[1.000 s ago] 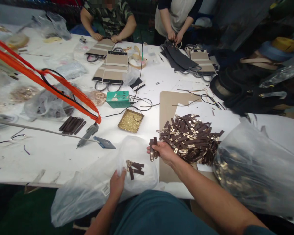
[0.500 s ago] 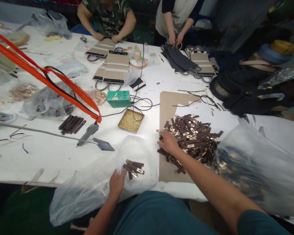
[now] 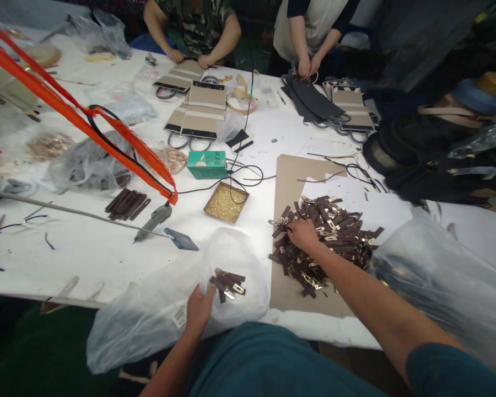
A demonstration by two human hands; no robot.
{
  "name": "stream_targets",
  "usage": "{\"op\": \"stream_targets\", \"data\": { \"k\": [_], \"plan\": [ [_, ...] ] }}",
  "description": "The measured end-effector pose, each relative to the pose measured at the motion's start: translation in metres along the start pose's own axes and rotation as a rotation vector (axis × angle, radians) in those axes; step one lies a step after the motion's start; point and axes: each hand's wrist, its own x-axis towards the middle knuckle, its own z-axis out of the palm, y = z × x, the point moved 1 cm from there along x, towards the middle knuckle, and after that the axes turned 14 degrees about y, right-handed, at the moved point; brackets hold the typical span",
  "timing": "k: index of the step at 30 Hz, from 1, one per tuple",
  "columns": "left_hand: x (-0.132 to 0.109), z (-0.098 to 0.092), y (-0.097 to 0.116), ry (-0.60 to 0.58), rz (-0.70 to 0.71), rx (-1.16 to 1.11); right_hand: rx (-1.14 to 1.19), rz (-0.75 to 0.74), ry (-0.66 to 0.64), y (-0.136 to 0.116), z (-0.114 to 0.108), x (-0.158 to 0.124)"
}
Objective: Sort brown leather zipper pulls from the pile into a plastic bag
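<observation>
My left hand [image 3: 199,307] grips the mouth of a clear plastic bag [image 3: 157,303] at the table's near edge. A few brown leather tabs with gold clasps [image 3: 227,282] lie inside the bag. My right hand [image 3: 302,235] rests on a heap of the same brown tabs [image 3: 334,229], fingers curled into the heap. The heap lies on a brown cardboard sheet [image 3: 291,176].
A tray of gold rivets [image 3: 226,202], a green box [image 3: 207,164], a grey hand tool [image 3: 152,221] and orange straps [image 3: 66,107] lie to the left. A large filled plastic bag [image 3: 446,286] sits at right. Two other people work on bag panels [image 3: 198,107] across the table.
My right hand dropped the tabs it held into the bag, then went back to the heap and now digs into it. The left hand kept hold of the bag.
</observation>
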Motion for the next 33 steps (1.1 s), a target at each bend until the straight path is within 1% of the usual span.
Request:
{"op": "stream_targets", "data": {
  "k": [2, 3, 4, 6, 7, 8, 9, 10, 11, 12, 13, 14, 15, 16, 18, 19, 21, 23, 25, 29, 31, 33],
  "plan": [
    [0.0, 0.0, 0.0, -0.004, -0.005, 0.01, 0.018, 0.034, 0.023, 0.0, -0.005, 0.001],
    [0.0, 0.0, 0.001, -0.003, -0.009, 0.015, 0.052, 0.061, 0.043, -0.004, -0.007, -0.001],
    [0.0, 0.0, 0.001, -0.001, -0.012, 0.022, 0.118, 0.09, 0.06, -0.012, -0.009, -0.006],
    [0.0, 0.001, 0.003, 0.005, -0.016, 0.034, 0.351, 0.144, 0.054, -0.04, -0.01, -0.022],
    [0.0, 0.001, 0.004, 0.007, -0.017, 0.04, 0.507, 0.148, 0.007, -0.059, -0.01, -0.034],
    [0.0, 0.001, 0.005, 0.008, -0.018, 0.044, 0.641, 0.135, -0.075, -0.08, -0.008, -0.045],
    [0.0, 0.001, 0.006, 0.008, -0.017, 0.046, 0.756, 0.083, -0.179, -0.101, -0.007, -0.057],
    [0.0, 0.002, 0.007, 0.006, -0.013, 0.047, 0.803, 0.03, -0.241, -0.118, -0.005, -0.066],
    [0.0, 0.002, 0.007, 0.005, -0.009, 0.047, 0.831, -0.002, -0.263, -0.129, -0.005, -0.072],
    [0.0, 0.001, 0.008, 0.003, -0.004, 0.048, 0.809, -0.04, -0.253, -0.134, -0.005, -0.074],
    [0.0, 0.001, 0.008, 0.002, 0.0, 0.049, 0.743, -0.065, -0.212, -0.13, -0.005, -0.072],
    [0.0, 0.001, 0.008, 0.002, 0.002, 0.052, 0.642, -0.09, -0.149, -0.118, -0.006, -0.067],
    [0.0, 0.001, 0.008, 0.002, 0.002, 0.055, 0.53, -0.087, -0.091, -0.1, -0.007, -0.058],
    [0.0, 0.001, 0.008, 0.002, 0.001, 0.056, 0.46, -0.054, -0.057, -0.078, -0.007, -0.049],
    [0.0, 0.001, 0.007, 0.0, -0.003, 0.051, 0.326, -0.036, -0.044, -0.032, -0.007, -0.03],
    [0.0, 0.001, 0.007, -0.002, -0.003, 0.046, 0.172, -0.083, -0.072, -0.013, -0.007, -0.022],
    [0.0, 0.001, 0.006, -0.005, -0.002, 0.036, 0.061, -0.143, -0.091, 0.013, -0.004, -0.013],
    [0.0, 0.001, 0.006, -0.005, -0.003, 0.032, 0.006, -0.197, -0.095, 0.021, -0.001, -0.009],
    [0.0, 0.001, 0.005, -0.002, -0.008, 0.033, -0.016, -0.227, -0.1, 0.021, 0.003, -0.007],
    [-0.001, 0.001, 0.004, 0.001, -0.009, 0.039, 0.022, -0.219, -0.108, 0.026, 0.001, 0.002],
    [-0.001, 0.001, 0.005, 0.007, -0.005, 0.044, 0.08, -0.158, -0.055, 0.03, -0.006, 0.007],
    [-0.002, 0.0, 0.007, 0.011, -0.001, 0.049, 0.25, -0.008, 0.062, 0.023, -0.014, 0.007]
  ]
}}
